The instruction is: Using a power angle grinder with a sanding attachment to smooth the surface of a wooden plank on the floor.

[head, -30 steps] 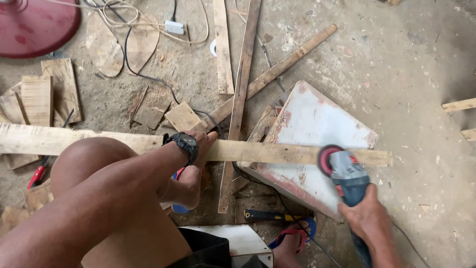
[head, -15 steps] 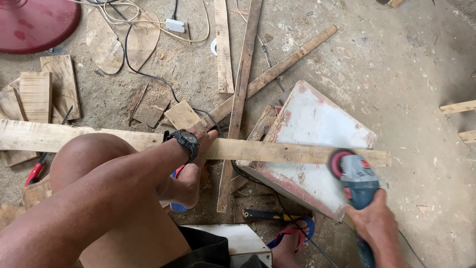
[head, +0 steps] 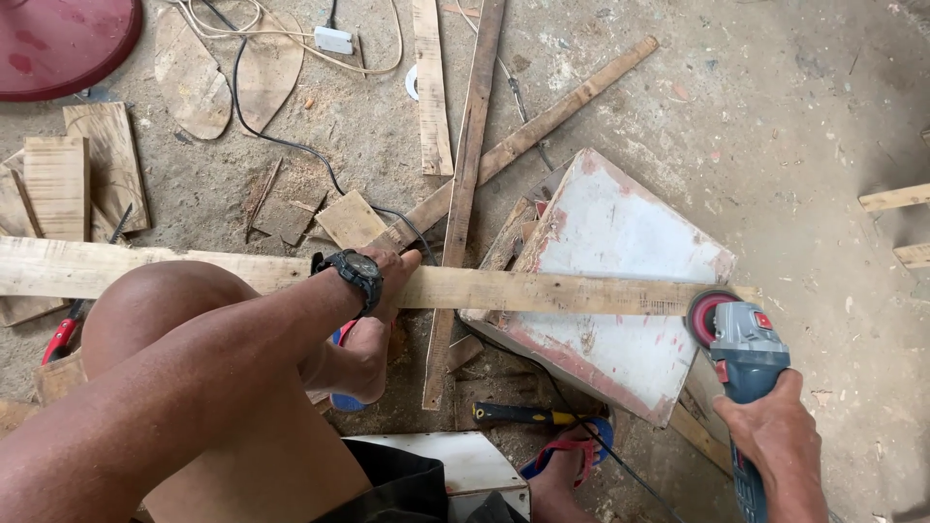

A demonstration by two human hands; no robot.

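My left hand (head: 395, 274), with a black wristwatch (head: 354, 271) on the wrist, presses down on a long pale wooden plank (head: 542, 291) that lies across a white, red-edged board (head: 620, 281). My right hand (head: 775, 441) grips a blue-grey angle grinder (head: 741, 349) with a red disc guard. The grinder's disc sits just off the plank's right end, close to it.
Several wooden slats (head: 465, 145) and offcuts (head: 58, 184) lie on the dusty concrete floor. A black cable (head: 281, 145) and a white socket block (head: 335, 40) are at the back. A dark red round object (head: 58, 39) sits top left. A yellow-handled tool (head: 523, 416) lies near my sandalled foot (head: 567, 460).
My right hand has drawn the grinder to the right, off the plank's end. My left hand has stayed on the plank.
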